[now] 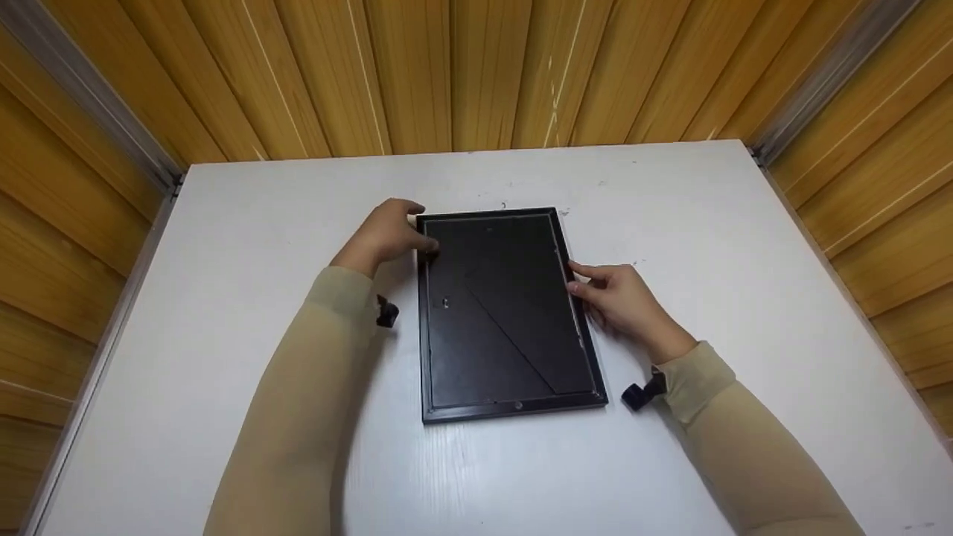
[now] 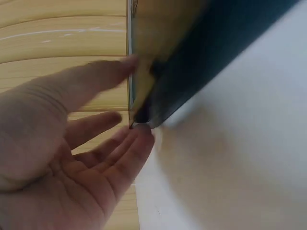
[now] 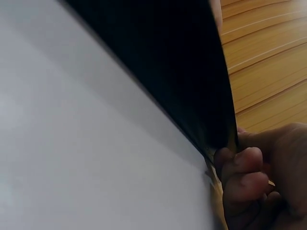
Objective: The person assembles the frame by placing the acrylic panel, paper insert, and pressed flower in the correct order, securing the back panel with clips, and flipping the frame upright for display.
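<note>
A black picture frame (image 1: 500,320) is near the middle of the white table, its backing side facing up. Its back panel has a long diagonal line and a small metal fitting near the left edge. At the upper left corner my left hand (image 1: 391,231) grips the frame, thumb over the top face, fingers around the edge. My right hand (image 1: 618,298) pinches the right edge a little above its middle. In the left wrist view, the fingertips (image 2: 144,132) meet the frame's edge; in the right wrist view, curled fingers (image 3: 244,177) hold the dark edge. The frame's front is hidden.
The white table (image 1: 260,223) extends around the frame on all sides. Wood-patterned panels (image 1: 484,74) stand behind it and along both sides. A small black device (image 1: 387,311) sits at the left wrist, another black device (image 1: 644,391) at the right.
</note>
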